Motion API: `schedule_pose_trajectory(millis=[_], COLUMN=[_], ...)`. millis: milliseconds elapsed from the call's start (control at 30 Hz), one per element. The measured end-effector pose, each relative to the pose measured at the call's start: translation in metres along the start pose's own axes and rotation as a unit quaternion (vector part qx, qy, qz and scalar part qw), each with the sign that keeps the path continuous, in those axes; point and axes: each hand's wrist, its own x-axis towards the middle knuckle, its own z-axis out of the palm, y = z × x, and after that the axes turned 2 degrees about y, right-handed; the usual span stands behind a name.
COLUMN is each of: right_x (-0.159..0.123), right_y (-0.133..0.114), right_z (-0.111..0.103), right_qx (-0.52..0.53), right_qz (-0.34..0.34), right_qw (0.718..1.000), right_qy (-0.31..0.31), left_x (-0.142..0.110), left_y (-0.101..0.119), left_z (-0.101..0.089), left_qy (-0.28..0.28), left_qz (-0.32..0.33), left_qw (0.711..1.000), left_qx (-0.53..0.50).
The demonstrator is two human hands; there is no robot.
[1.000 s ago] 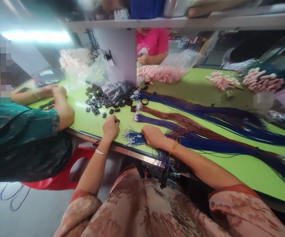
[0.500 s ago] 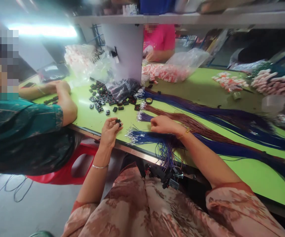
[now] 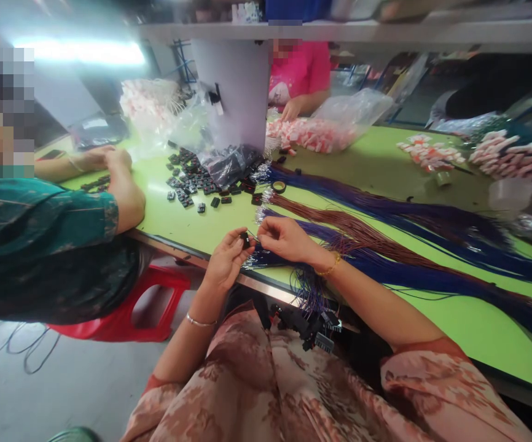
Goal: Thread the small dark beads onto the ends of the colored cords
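Much is soft here: our small black connector (image 3: 244, 238) is half hidden between fingertips, its detail unreadable. Whether our right hand (image 3: 284, 238) pinches a single wire we cannot tell; the fingers are curled together, thumb against forefinger, just beside the connector. Our left hand (image 3: 227, 261) is raised over the edge of the green table (image 3: 454, 313), wrist bent up, fingers pinched on the connector. The blue wire bundle (image 3: 386, 270) passes under our right wrist, its stripped ends near the hands, its far end cut off at right. A co-worker's arm (image 3: 125, 190) rests on the table at left, beside the loose black connectors (image 3: 192, 184). The brown wire bundle (image 3: 353, 230) lies behind.
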Motion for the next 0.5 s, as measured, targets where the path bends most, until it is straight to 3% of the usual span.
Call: schedule_pose_trajectory(millis=[267,500], right_x=[-0.018,-0.019], right_y=[0.006,0.004], right_z=[0.005,0.006], right_qx=[-0.084,-0.097], right_qz=[-0.006,-0.001], right_qw=[0.996,0.995], right_qy=[0.03,0.03], left_x=[-0.005,-0.006], left_y=[-0.01,-0.011], left_z=[0.007,0.009], left_qy=[-0.03,-0.032], left_qz=[-0.003,-0.002], left_qw=[0.999,0.999], left_qx=[0.018,0.023])
